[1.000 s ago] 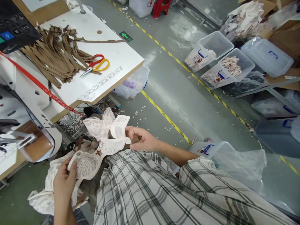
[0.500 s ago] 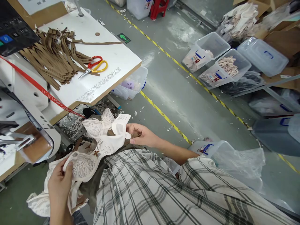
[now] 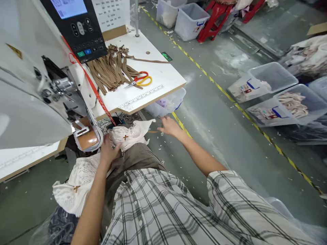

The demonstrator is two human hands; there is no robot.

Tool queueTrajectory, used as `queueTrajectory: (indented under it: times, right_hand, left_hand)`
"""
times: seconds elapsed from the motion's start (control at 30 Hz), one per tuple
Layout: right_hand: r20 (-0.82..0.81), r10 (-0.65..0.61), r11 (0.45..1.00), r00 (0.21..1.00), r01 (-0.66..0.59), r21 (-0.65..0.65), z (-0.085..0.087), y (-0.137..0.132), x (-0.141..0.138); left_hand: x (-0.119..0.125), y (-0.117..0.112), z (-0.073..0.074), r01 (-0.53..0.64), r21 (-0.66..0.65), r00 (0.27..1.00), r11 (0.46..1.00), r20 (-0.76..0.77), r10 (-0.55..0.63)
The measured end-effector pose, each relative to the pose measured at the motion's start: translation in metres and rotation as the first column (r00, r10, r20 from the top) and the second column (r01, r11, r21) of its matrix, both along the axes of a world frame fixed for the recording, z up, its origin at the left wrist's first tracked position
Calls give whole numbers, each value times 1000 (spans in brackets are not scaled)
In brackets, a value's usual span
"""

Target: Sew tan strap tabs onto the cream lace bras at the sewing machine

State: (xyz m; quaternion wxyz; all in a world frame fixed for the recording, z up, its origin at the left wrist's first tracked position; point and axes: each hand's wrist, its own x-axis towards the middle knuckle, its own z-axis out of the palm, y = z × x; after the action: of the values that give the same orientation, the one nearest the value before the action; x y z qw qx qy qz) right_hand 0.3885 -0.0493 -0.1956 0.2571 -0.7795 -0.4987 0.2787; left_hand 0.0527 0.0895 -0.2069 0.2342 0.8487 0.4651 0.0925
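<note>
Left fingers touch a bra; 1 bin holds beige strips.

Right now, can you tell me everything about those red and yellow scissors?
The scissors have one red loop, one yellow loop and silvery, metal-looking blades. They lie flat on the white tabletop, tips toward the machine, beside a heap of brown strips. No hand touches them. Whether the blades are fully shut is too small to tell.
</note>
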Motion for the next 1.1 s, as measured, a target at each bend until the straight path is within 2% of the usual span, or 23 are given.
queueTrajectory:
  times: [0.07, 0.13, 0.2, 0.27, 0.3, 0.37, 0.5, 0.57, 0.63, 0.7, 0.77, 0.83, 0.87, 0.93, 0.97, 1.0, 1.03, 1.1]
  right_hand:
    - [22, 134, 990, 991, -135, 28, -11, 19, -35]
    - [37, 321, 944, 946, -323, 71, -19, 39, -72]
    - [94, 516, 846, 851, -524, 101, -25, 60, -101]
    - [151, 619, 767, 771, -634, 98, -27, 76, -118]
    - [166, 632, 754, 757, -650, 92, -27, 82, -122]
    - [167, 615, 769, 771, -633, 91, -25, 85, -121]
    - [188, 515, 835, 836, -539, 111, -18, 72, -100]
    - [211, 421, 889, 882, -447, 99, -19, 64, -88]
    - [235, 336, 930, 912, -361, 72, -24, 61, -80]
    - [245, 309, 942, 919, -331, 57, -32, 64, -84]
    - [235, 352, 925, 906, -376, 61, -42, 71, -100]
    - [221, 414, 896, 883, -438, 73, -49, 74, -127]
    - [217, 436, 884, 873, -461, 78, -52, 73, -142]
    - [216, 463, 868, 860, -489, 86, -57, 67, -166]
    - [215, 477, 859, 852, -504, 91, -59, 63, -175]
    - [216, 488, 851, 846, -516, 98, -61, 59, -182]
    - [217, 493, 847, 843, -522, 104, -64, 56, -187]
    - [222, 472, 856, 854, -503, 117, -66, 52, -195]
  left_hand:
    - [5, -18, -20, 100, 2, 995, 995, -13, -100]
    - [5, -31, -32, 152, 21, 988, 988, -35, -151]
    - [3, -34, -35, 173, 50, 983, 984, -63, -170]
    - [-2, -30, -30, 190, 73, 979, 979, -93, -183]
    - [-4, -27, -26, 196, 82, 977, 977, -106, -187]
    - [-7, -21, -14, 185, 108, 978, 977, -122, -172]
    - [-2, -16, 4, 122, 173, 990, 977, -87, -108]
    - [10, -20, 4, 144, 175, 989, 974, -56, -136]
    - [24, -29, -3, 194, 152, 981, 969, -31, -191]
    - [36, -45, -11, 222, 123, 975, 967, -11, -222]
    - [35, -63, -15, 206, 100, 978, 973, 5, -208]
    - [15, -78, -12, 142, 91, 989, 986, 13, -144]
    - [-3, -83, -7, 86, 94, 996, 992, 8, -87]
    - [-56, -91, 9, -86, 121, 996, 989, -25, 90]
    - [-89, -94, 19, -200, 146, 977, 969, -50, 209]
    - [-123, -96, 30, -323, 179, 937, 929, -76, 340]
    - [-158, -99, 40, -445, 221, 875, 868, -97, 474]
    - [-219, -103, 54, -599, 282, 749, 749, -133, 649]
